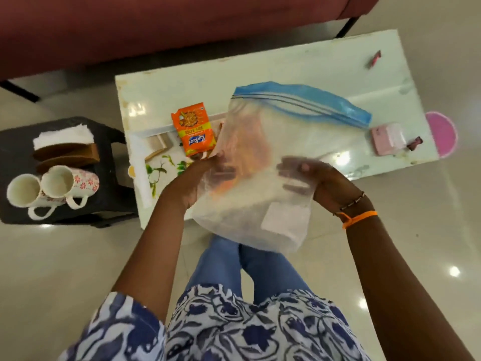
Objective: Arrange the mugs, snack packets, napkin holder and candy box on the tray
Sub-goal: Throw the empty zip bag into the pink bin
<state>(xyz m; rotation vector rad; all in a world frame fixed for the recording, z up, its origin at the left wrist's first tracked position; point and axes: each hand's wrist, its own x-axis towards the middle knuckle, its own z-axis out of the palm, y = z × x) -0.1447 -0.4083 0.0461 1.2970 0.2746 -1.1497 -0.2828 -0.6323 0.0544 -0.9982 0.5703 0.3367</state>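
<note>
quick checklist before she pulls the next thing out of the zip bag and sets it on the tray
1. Both hands on the zip bag: left hand and right hand grip it, ok.
2. Bag mouth open: cannot tell.
3. Orange snack packet out of the bag: ok.
4. Bare space on the tray: ok.
5. Mugs on the tray: on the black stool, not ok.
6. Napkin holder on the tray: not ok.

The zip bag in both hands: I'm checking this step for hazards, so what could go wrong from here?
1. The zip bag is held up over the tray and hides most of it, so the orange snack packet at the left hand may land crooked.
2. The right hand grips only one side, so the bag could sag and spill whatever is inside.
3. The two mugs lie tipped on the black stool and could roll off.
</note>
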